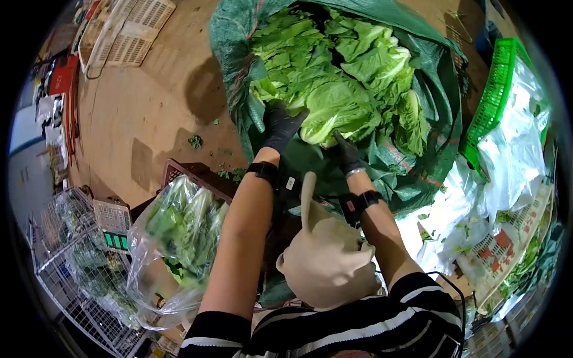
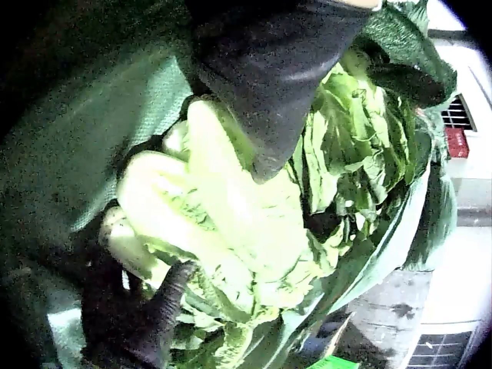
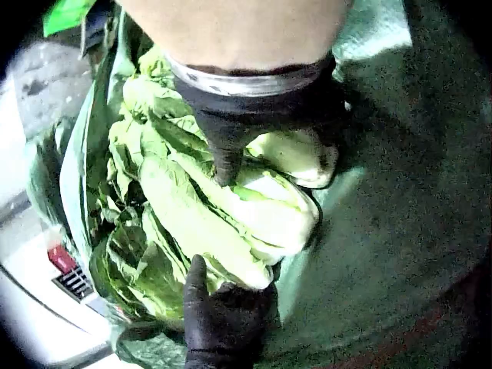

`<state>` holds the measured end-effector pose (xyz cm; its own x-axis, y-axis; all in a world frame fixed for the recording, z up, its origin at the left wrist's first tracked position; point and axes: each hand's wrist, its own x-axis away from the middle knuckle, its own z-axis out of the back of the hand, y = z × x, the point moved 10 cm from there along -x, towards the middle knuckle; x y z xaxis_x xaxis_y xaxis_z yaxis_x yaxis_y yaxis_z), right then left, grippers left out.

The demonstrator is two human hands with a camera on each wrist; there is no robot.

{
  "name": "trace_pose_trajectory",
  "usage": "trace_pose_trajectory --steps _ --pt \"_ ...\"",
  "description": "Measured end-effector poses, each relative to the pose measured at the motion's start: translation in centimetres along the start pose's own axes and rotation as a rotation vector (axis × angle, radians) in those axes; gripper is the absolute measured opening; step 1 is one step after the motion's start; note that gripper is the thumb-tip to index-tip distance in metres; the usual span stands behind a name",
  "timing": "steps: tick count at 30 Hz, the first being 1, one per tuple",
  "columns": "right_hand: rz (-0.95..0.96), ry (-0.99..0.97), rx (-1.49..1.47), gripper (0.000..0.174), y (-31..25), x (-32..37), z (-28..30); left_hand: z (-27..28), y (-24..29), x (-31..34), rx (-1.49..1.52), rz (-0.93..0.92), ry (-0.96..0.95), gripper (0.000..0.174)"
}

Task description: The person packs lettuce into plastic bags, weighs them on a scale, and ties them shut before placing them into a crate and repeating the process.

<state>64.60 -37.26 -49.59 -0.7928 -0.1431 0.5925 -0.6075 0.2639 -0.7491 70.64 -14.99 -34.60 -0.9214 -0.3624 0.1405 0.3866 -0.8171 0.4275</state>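
Note:
Heads of romaine lettuce (image 1: 295, 65) lie in a green woven sack (image 1: 230, 36), pale stem ends towards the person. My left hand (image 1: 283, 126), in a black glove, grips the near lettuce head (image 1: 340, 107) from its left side. The black-gloved right hand (image 1: 347, 154) holds the stem end from the right. In the right wrist view, the left hand's thumb (image 3: 198, 280) lies on top of the pale ribs, its fingers hidden below. Seen from the left wrist, the right thumb (image 2: 178, 280) presses on the lettuce near its base.
Bagged lettuce (image 1: 191, 227) in clear plastic sits in a brown crate (image 1: 173, 170) at left. Beyond it is a wire basket (image 1: 77, 262). On the right stand a green crate (image 1: 498, 89) and clear plastic sheeting (image 1: 507, 161). Leaf scraps (image 1: 195, 141) dot the floor.

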Motion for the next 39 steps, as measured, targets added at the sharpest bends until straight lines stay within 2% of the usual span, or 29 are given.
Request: trace_pose_trajectory --steps 1,2,3,4,6,7,8,9,10,12,14,15,16,17,18,19,20,22,23,24,26,27,30,32,34,35,37,38,39 --pt "-0.106 -0.004 -0.230 0.044 -0.6 1.4 -1.4 0.0 0.4 -0.1 0.049 0.018 -0.102 0.063" --pt "-0.045 -0.074 -0.313 0.044 -0.5 1.8 -2.1 -0.4 0.3 -0.2 0.101 0.037 -0.201 0.066" --pt "0.010 -0.149 -0.400 0.044 -0.4 2.3 -2.7 0.5 0.1 -0.2 0.189 0.017 -0.123 0.063" --pt "-0.261 -0.182 -0.939 0.045 -2.9 5.1 -5.9 0.0 0.1 -1.1 0.168 -0.083 -0.228 0.058" --pt "-0.298 -0.185 -0.913 0.047 -2.3 5.5 -5.5 -1.9 -1.5 -1.9 0.723 0.042 -0.341 0.051" --pt "-0.246 -0.123 -0.730 0.047 -2.6 5.2 -4.4 -2.4 -2.0 -2.1 0.585 0.082 -0.373 0.052" --pt "-0.192 -0.062 -0.548 0.047 -3.2 4.7 -3.5 -2.8 -1.7 -2.3 0.596 0.085 -0.377 0.052" --pt "-0.176 -0.028 -0.346 0.046 -1.3 3.1 -1.8 -2.9 -0.9 -2.2 0.492 0.067 -0.404 0.052" --pt "-0.182 -0.024 -0.341 0.046 -1.3 3.0 -2.4 -3.0 -0.5 -2.0 0.384 0.052 -0.430 0.052" --pt "-0.103 -0.001 -0.575 0.045 -1.9 2.5 -3.9 -3.0 0.1 -1.5 0.344 0.032 -0.437 0.056" --pt "-0.139 -0.016 -0.617 0.046 -2.2 2.4 -4.4 -3.0 -0.1 -1.4 0.114 0.039 -0.367 0.058" --pt "-0.141 0.006 -0.641 0.046 -2.8 2.5 -4.2 -3.6 0.9 -1.6 0.325 -0.028 -0.437 0.062" --pt "-0.145 0.030 -0.664 0.046 -3.2 2.8 -3.9 -4.7 0.0 -1.5 0.478 0.093 -0.551 0.062" --pt "-0.137 0.058 -0.521 0.047 -3.4 2.7 -3.6 -5.3 -0.4 -1.3 0.642 0.189 -0.628 0.059" --pt "-0.133 0.063 -0.517 0.047 -3.4 2.5 -3.3 -5.6 -0.1 -0.9 0.805 0.281 -0.702 0.056" --pt "-0.133 0.024 -0.554 0.049 -3.3 2.1 -3.5 -7.3 0.9 -1.2 1.062 0.256 -0.753 0.050" --pt "-0.136 -0.018 -0.591 0.051 -3.1 1.8 -3.7 -8.6 0.2 -1.4 1.068 0.252 -0.752 0.050" --pt "-0.173 -0.033 -0.630 0.054 -2.0 1.5 -4.0 -6.4 2.8 -0.9 1.129 0.190 -0.774 0.048" --pt "-0.144 -0.086 -0.679 0.056 -1.9 1.2 -4.5 -8.0 1.2 -1.4 1.130 0.193 -0.773 0.048" --pt "-0.114 -0.137 -0.729 0.057 -2.0 1.0 -5.0 -10.6 0.4 -1.9 1.556 0.122 -0.928 0.052" --pt "-0.114 -0.138 -0.778 0.056 -2.1 0.7 -5.1 -8.9 2.5 -1.9 1.984 0.033 -1.074 0.056" --pt "-0.112 -0.142 -0.826 0.056 -2.4 0.5 -5.4 -8.1 3.5 -1.0 1.347 0.166 -1.028 0.059" --pt "-0.173 -0.081 -0.884 0.056 -3.5 1.7 -5.8 -8.4 1.5 -1.4 0.697 0.089 -0.875 0.068" --pt "-0.094 -0.106 -0.750 0.057 -4.2 1.2 -4.8 -4.8 4.2 -0.6 0.374 -0.016 -0.852 0.067" --pt "-0.135 -0.072 -0.759 0.056 -3.4 0.9 -3.9 -6.3 3.2 -0.8 0.300 -0.005 -0.838 0.069" --pt "-0.156 -0.103 -0.769 0.056 -2.3 0.7 -3.8 -7.8 2.7 -0.8 0.693 -0.064 -0.798 0.068" --pt "-0.186 -0.106 -0.763 0.054 -1.3 0.5 -3.8 -5.1 2.9 -0.2 0.054 0.090 -0.913 0.059" --pt "-0.181 -0.100 -0.762 0.054 -1.2 0.4 -3.8 -6.8 1.8 0.1 0.056 0.083 -0.917 0.059" --pt "-0.215 -0.112 -0.818 0.053 -0.8 0.5 -4.3 -8.2 0.9 -0.3 0.126 -0.116 -0.768 0.057"
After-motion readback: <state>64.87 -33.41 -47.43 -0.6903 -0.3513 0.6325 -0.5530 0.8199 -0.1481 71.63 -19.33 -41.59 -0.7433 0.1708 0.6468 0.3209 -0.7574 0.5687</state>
